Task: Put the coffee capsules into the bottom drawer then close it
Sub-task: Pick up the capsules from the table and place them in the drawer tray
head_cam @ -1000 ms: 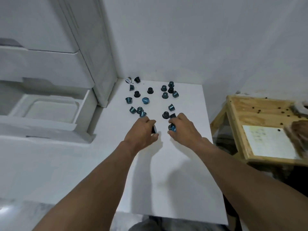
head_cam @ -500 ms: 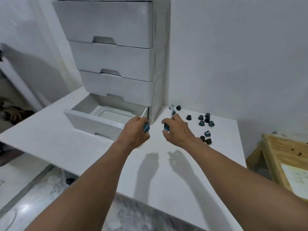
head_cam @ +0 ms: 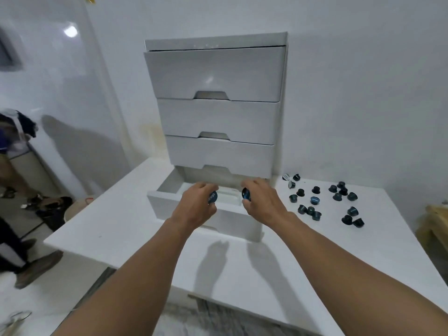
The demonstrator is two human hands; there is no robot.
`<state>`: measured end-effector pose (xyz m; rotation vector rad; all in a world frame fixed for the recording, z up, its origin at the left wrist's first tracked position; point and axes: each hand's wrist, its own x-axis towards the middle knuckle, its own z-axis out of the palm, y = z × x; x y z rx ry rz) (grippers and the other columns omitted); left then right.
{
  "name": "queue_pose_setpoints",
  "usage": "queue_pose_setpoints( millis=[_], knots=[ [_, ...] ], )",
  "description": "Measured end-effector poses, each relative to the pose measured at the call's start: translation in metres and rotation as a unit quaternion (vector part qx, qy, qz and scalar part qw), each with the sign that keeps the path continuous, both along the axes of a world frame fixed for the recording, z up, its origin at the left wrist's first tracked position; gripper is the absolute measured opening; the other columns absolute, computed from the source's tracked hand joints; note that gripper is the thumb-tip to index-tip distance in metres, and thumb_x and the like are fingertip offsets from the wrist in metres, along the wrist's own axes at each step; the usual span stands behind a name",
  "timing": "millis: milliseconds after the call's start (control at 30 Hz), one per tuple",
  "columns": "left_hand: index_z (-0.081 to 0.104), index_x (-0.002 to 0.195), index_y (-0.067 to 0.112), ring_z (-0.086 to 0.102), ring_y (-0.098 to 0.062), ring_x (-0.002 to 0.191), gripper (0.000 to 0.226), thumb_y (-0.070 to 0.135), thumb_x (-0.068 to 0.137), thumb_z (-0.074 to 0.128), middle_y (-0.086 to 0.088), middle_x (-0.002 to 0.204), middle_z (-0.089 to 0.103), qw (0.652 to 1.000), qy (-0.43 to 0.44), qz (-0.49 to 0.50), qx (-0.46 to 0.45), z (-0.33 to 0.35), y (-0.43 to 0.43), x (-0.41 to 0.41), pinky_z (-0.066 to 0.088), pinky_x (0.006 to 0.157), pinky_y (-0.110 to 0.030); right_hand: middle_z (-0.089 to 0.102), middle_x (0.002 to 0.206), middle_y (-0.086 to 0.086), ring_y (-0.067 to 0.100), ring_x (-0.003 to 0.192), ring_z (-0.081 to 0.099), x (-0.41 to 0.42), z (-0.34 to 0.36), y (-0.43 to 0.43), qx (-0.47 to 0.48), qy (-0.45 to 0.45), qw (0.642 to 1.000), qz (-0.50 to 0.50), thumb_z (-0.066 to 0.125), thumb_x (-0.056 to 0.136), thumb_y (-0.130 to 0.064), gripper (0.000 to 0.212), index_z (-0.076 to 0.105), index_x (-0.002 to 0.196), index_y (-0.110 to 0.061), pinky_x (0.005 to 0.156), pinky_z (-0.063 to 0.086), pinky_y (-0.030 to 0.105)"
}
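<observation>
Head view. The left hand [head_cam: 198,205] and right hand [head_cam: 264,202] are held apart, side by side, each closed round one coffee capsule. The left-hand capsule [head_cam: 212,197] is dark with a blue foil lid that faces the right hand. It is held between the thumb and curled fingers. The right-hand capsule [head_cam: 245,194] is also blue-lidded and is pinched at the fingertips, its lid facing the left hand.

Both hands hover over the open bottom drawer [head_cam: 166,209], just beyond its front wall, and both forearms pass above that wall. The part of the drawer's white interior that shows lies between and beyond the hands, and the hands hide the rest.

The drawer belongs to a white drawer unit [head_cam: 218,117] directly beyond the hands, whose three upper drawers are closed. The unit stands on a white bench [head_cam: 116,224] that extends beneath both forearms.

The loose capsules [head_cam: 314,200], dark and blue, lie scattered on the bench to the right of the right hand, well apart from it. Some are upright and some are tipped. A wooden stand [head_cam: 434,224] lies farther right. Far to the left of the left hand, another person's shoe [head_cam: 36,266] rests on the floor.
</observation>
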<state>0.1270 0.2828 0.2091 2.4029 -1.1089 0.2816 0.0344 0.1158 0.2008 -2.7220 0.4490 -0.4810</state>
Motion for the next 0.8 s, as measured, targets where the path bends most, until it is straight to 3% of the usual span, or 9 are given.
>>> queue_pose_setpoints(
  millis=[133, 300, 400, 600, 800],
  knots=[
    [0.060, 0.120, 0.013, 0.058, -0.027, 0.103, 0.043, 0.013, 0.077, 0.065, -0.009, 0.114, 0.063, 1.000, 0.014, -0.007, -0.004, -0.004, 0.014, 0.026, 0.046, 0.088, -0.030, 0.053, 0.109, 0.006, 0.033, 0.097, 0.055, 0.022, -0.002, 0.020, 0.003, 0.007, 1.000, -0.003, 0.056, 0.082, -0.010, 0.025, 0.055, 0.106, -0.016, 0.079, 0.045, 0.034],
    [0.060, 0.118, 0.011, 0.059, -0.026, 0.099, 0.042, 0.012, 0.077, 0.066, -0.007, 0.112, 0.065, 0.999, 0.032, -0.006, -0.016, -0.016, 0.015, 0.058, 0.046, 0.086, -0.031, 0.056, 0.114, 0.004, 0.026, 0.104, 0.053, 0.056, -0.012, 0.018, -0.001, 0.009, 1.000, 0.009, 0.059, 0.081, -0.009, 0.036, 0.055, 0.115, -0.019, 0.078, 0.036, 0.026],
    [0.062, 0.112, 0.010, 0.059, -0.026, 0.093, 0.035, 0.014, 0.078, 0.067, -0.008, 0.106, 0.067, 0.999, 0.036, -0.004, -0.006, -0.022, 0.009, 0.082, 0.048, 0.082, -0.032, 0.058, 0.110, 0.002, 0.024, 0.101, 0.054, 0.078, -0.019, 0.010, -0.001, 0.014, 1.000, 0.008, 0.062, 0.080, -0.012, 0.028, 0.056, 0.106, -0.016, 0.076, 0.033, 0.024],
    [0.062, 0.114, 0.014, 0.047, -0.014, 0.081, 0.034, 0.017, 0.080, 0.068, -0.005, 0.105, 0.061, 0.998, 0.059, -0.005, 0.017, -0.038, -0.021, 0.149, 0.036, 0.073, -0.020, 0.054, 0.094, -0.001, 0.021, 0.087, 0.050, 0.143, -0.043, -0.020, 0.010, 0.031, 0.999, 0.009, 0.064, 0.080, -0.010, 0.020, 0.050, 0.087, -0.023, 0.069, 0.030, 0.025],
    [0.062, 0.114, 0.014, 0.055, -0.020, 0.089, 0.038, 0.017, 0.076, 0.068, -0.005, 0.105, 0.062, 0.994, 0.085, -0.022, 0.063, -0.058, -0.063, 0.210, 0.036, 0.073, -0.020, 0.048, 0.095, -0.002, 0.021, 0.095, 0.052, 0.196, -0.080, -0.057, 0.048, 0.056, 0.997, -0.009, 0.060, 0.079, -0.003, 0.031, 0.061, 0.105, -0.019, 0.072, 0.032, 0.022]
  ],
)
